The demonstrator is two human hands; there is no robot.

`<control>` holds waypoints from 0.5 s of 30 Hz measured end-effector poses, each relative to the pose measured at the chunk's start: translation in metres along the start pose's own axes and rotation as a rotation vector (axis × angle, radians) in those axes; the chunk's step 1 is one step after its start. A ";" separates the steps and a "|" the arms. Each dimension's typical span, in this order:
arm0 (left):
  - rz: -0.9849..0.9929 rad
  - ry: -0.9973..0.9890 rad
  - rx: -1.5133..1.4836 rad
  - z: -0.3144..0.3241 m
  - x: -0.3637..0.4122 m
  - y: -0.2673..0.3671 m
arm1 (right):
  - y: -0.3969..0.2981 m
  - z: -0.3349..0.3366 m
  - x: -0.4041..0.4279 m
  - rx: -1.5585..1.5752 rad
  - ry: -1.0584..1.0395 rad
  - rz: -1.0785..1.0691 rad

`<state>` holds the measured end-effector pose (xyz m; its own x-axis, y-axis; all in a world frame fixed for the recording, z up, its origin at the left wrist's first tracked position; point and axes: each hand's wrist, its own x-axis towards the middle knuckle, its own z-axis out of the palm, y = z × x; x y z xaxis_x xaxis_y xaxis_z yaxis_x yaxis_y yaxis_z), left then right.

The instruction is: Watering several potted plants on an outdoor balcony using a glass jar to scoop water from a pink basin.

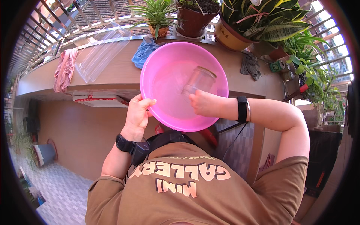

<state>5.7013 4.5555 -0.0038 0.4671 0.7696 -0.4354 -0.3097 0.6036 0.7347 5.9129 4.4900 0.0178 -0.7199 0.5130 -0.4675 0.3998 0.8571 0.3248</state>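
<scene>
A round pink plastic basin is tilted towards me at the ledge's front edge. My left hand grips its rim at the lower left, thumb over the edge. Inside the basin lies a clear jar, slanted, its rim up and to the right. At the jar's lower end is my right hand, fingers curled in; whether it grips the jar or something beneath it cannot be told. The basin seems to hold some cloudy water. A blue cloth lies crumpled just behind the basin's left side.
On the ledge are a clear ridged plastic tray, a pink cloth and a grey cloth. Potted plants, among them a snake plant, line the back by metal railings. A white box sits under the ledge.
</scene>
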 end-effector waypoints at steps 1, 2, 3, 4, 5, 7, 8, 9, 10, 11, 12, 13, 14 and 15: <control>0.002 0.018 -0.001 0.001 0.000 -0.001 | -0.001 -0.001 -0.001 -0.005 0.006 -0.008; 0.003 0.035 -0.002 0.003 0.000 -0.001 | -0.001 -0.002 -0.001 0.086 0.065 0.004; 0.009 0.042 -0.004 0.004 0.000 -0.002 | 0.000 -0.002 -0.002 0.178 0.122 0.016; 0.011 0.060 -0.008 0.004 0.001 -0.003 | 0.001 0.000 -0.001 0.174 0.127 0.011; 0.012 0.077 -0.012 0.004 0.001 -0.004 | 0.002 0.003 0.001 0.287 0.200 0.039; 0.019 0.082 -0.017 0.003 0.005 -0.004 | 0.010 0.005 0.001 0.393 0.277 0.073; 0.018 0.083 -0.022 0.002 0.006 -0.004 | 0.017 0.004 -0.001 0.577 0.369 0.130; 0.025 0.076 -0.019 0.001 0.008 -0.002 | 0.025 0.002 -0.002 0.755 0.460 0.186; 0.032 0.088 -0.020 0.000 0.009 0.001 | 0.030 0.000 -0.001 0.747 0.464 0.196; 0.038 0.097 -0.020 -0.003 0.011 0.004 | 0.035 -0.002 -0.001 0.864 0.543 0.287; 0.022 0.098 -0.028 -0.008 0.014 0.005 | 0.041 -0.006 -0.001 0.977 0.618 0.381; 0.024 0.079 -0.027 -0.010 0.019 0.006 | 0.048 -0.011 -0.003 0.965 0.617 0.398; 0.017 0.053 -0.036 -0.013 0.025 0.009 | 0.057 -0.020 -0.006 1.074 0.667 0.462; 0.005 0.032 -0.046 -0.016 0.029 0.012 | 0.065 -0.028 -0.008 1.189 0.718 0.523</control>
<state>5.6984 4.5881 -0.0160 0.4387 0.7784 -0.4490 -0.3496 0.6081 0.7127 5.9291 4.5403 0.0658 -0.3295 0.9390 0.0987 0.6595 0.3037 -0.6876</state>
